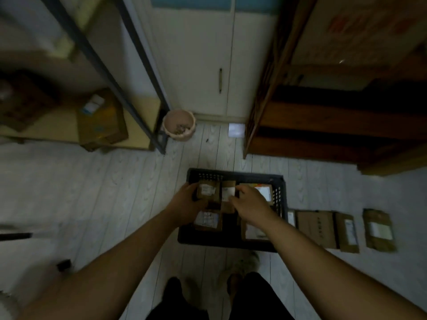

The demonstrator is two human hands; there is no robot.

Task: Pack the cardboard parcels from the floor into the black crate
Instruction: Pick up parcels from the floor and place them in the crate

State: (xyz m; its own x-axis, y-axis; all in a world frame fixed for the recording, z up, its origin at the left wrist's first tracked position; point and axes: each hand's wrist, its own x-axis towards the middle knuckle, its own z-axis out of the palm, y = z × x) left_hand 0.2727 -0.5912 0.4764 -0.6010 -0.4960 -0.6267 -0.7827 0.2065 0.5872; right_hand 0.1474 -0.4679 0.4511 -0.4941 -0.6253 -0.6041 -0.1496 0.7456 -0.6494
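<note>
The black crate (pixel 233 175) sits on the pale plank floor in front of me, with several labelled cardboard parcels inside. My left hand (pixel 186 199) grips a small parcel (pixel 208 190) at the crate's far left. My right hand (pixel 250 205) pinches the upright parcel (pixel 227 191) beside it in the crate's middle. Another parcel (pixel 206 220) lies at the near left under my left wrist. A flat one with a red-marked label (pixel 264 190) lies at the far right. On the floor to the right of the crate lie three more parcels (pixel 315 227), (pixel 347 232), (pixel 379 229).
A pink bucket (pixel 179 124) stands by the white cupboard doors (pixel 208 65). A metal shelf rack (pixel 138 72) with a cardboard box (pixel 101 121) is on the left. A dark wooden shelf (pixel 323 125) is on the right. My feet are just behind the crate.
</note>
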